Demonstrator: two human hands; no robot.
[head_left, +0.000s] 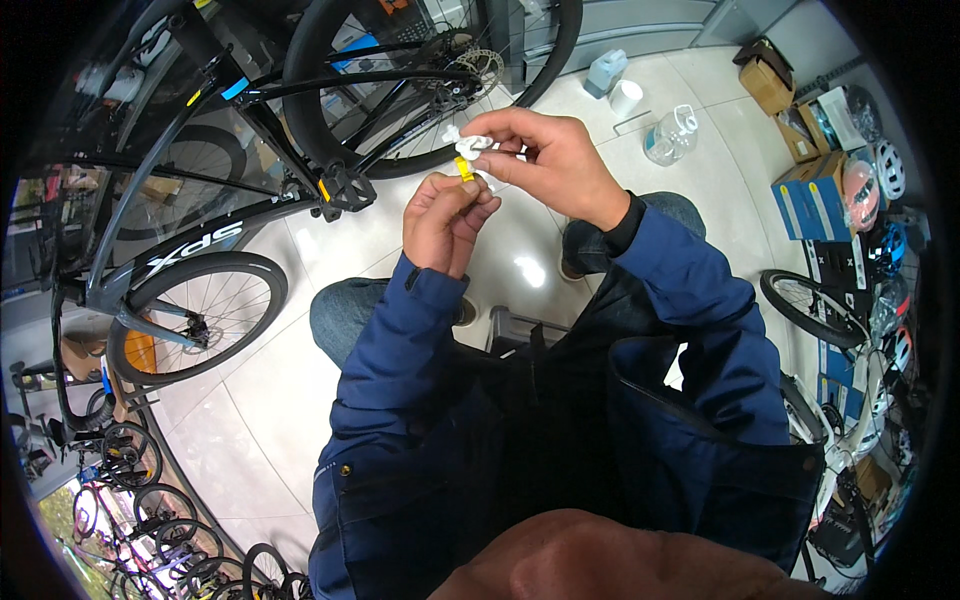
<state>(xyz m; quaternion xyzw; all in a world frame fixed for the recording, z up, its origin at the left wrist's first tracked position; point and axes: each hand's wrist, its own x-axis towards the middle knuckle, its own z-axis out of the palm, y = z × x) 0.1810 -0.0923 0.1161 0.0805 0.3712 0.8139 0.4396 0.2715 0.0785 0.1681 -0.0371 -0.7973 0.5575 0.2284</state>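
In front of me my two hands meet over the floor. My left hand [450, 215] pinches the lower end of a small yellow piece [464, 168], whose exact kind I cannot make out. With thumb and forefinger, my right hand [560, 165] grips a crumpled white scrap [472, 147], which looks like tissue or soft cloth. The scrap touches the top of the yellow piece. A thin dark bit shows between the right fingers, too small to name. Just beyond my hands stands a black bicycle [190, 240], its crank and pedal [345, 188] to the left of my left hand.
A clear plastic jug [670, 138], a white cup-like container [626, 97] and a pale blue canister [605, 74] stand on the tiled floor at far right. Boxes [800, 205], helmets [888, 170] and another bicycle [850, 340] line the right side. Several bicycles [150, 500] stand lower left.
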